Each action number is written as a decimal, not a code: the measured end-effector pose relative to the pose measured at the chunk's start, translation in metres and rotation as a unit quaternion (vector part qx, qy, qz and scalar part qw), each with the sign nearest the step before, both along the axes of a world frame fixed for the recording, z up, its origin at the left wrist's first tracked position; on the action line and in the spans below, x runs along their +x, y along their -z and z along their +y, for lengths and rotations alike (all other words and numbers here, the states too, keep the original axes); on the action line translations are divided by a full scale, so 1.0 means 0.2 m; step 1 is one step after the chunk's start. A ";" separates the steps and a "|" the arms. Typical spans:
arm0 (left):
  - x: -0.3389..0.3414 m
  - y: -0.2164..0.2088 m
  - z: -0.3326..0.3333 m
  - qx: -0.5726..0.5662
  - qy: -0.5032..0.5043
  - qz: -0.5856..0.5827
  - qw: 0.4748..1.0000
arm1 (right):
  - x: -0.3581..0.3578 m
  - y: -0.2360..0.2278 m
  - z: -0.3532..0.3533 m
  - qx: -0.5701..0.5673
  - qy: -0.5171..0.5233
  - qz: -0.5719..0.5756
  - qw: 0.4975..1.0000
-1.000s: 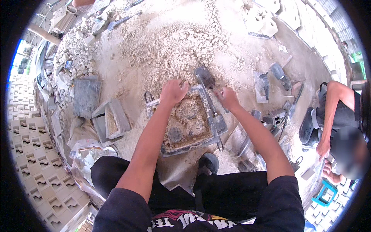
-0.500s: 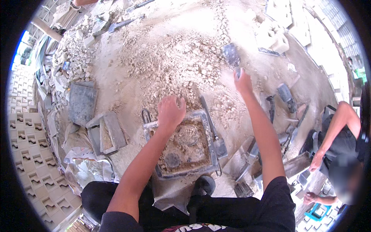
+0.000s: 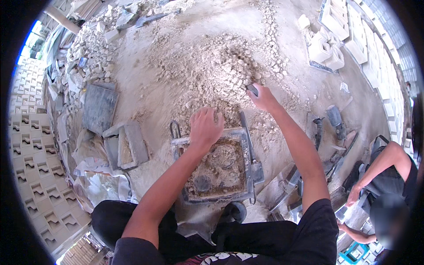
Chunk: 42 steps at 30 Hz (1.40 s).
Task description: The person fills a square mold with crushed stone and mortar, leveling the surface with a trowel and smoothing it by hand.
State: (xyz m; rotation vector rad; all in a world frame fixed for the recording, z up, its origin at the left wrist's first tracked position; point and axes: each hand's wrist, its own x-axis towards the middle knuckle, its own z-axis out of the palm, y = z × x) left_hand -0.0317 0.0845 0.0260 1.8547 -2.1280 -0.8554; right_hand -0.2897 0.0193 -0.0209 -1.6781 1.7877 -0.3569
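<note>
A square metal mould frame (image 3: 216, 200) sits in front of me, filled with damp, crumbly grey-brown mix (image 3: 216, 170) around several round shapes. My left hand (image 3: 206, 126) rests at its far edge, fingers spread forward against the loose mix with the thumb apart, holding nothing. Farther out and to the right, my right hand (image 3: 263, 98) is closed round a trowel (image 3: 252, 90). Most of the trowel's blade is hidden at the heap of lumpy mix (image 3: 229, 66). Along the mould's right side lies a long-handled flat tool (image 3: 257, 172).
At left are a dark slab (image 3: 100, 108), a grey box-shaped form (image 3: 134, 145) and stacked pale blocks (image 3: 33, 176). More pale blocks (image 3: 324, 49) stand far right. A black mallet-like tool (image 3: 336, 121) lies at right, near a seated co-worker (image 3: 382, 176).
The trowel has come down and nearer, from beyond the right hand's reach into the heap, where its blade is now mostly hidden. My left hand stays at the mould's far edge.
</note>
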 end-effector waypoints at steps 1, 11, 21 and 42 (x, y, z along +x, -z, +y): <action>-0.01 0.00 0.01 -0.006 -0.004 0.003 1.000 | 0.00 -0.01 0.03 -0.013 0.017 -0.009 1.000; -0.02 -0.01 0.05 -0.123 -0.069 0.123 0.982 | -0.03 -0.43 0.28 -0.058 -0.017 0.008 0.998; 0.31 0.00 0.35 -0.117 -0.101 0.392 0.907 | 0.40 -0.76 1.00 0.095 -0.044 0.007 0.994; 0.49 -0.07 0.31 -0.080 0.138 0.316 0.935 | 0.11 0.03 0.09 -0.024 0.046 -0.018 0.998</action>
